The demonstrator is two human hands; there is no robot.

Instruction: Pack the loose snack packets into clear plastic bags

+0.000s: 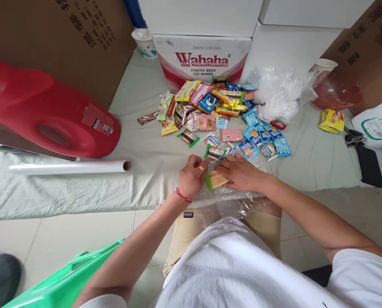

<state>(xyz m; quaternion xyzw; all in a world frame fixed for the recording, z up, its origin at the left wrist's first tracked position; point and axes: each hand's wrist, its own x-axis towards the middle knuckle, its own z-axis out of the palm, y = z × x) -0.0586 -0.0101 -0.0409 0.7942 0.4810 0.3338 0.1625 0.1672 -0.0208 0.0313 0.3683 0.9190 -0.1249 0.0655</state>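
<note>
My left hand (pixel 192 176) is closed, thumb and fingers pinching the edge of a sheet of clear plastic film (pixel 239 205). Opposite it, my right hand (pixel 242 172) is closed on the same film, its fingers close to those of the left. Between and below the hands lies a cracker packet (pixel 218 179) with green ends, partly covered by my right hand. The film spreads from under my right hand over the table edge toward my lap. Just beyond my fingertips is a dark snack packet (pixel 215 152) with green ends.
A heap of wrapped snacks (pixel 207 102) lies before a Wahaha carton (pixel 204 60). Crumpled clear plastic (pixel 279 96) sits to its right. At left are a red jug (pixel 50 111) and a film roll (pixel 69 167); at right, a white bottle (pixel 378 124) and a black phone (pixel 369 166).
</note>
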